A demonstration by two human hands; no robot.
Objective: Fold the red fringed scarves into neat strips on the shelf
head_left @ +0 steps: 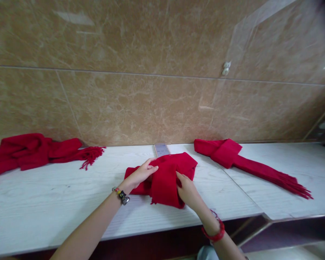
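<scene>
A red scarf (166, 180) lies folded over itself in front of me on the white wooden counter (78, 202). At its left side my left hand (144, 172) grips the fabric, thumb on top and the other fingers tucked out of sight underneath. My right hand (188, 189) is closed on the right edge of the crossing fold, its fingertips partly hidden in the cloth. Part of a phone (161, 150) shows behind the scarf, by the wall.
To the left lies a loosely bunched red scarf (32, 151) with fringe. On the right, another red scarf (227, 153) is knotted, its fringed tail stretching toward the front. A brown tiled wall (140, 104) bounds the counter's back; a small white figure (226, 68) is stuck to it.
</scene>
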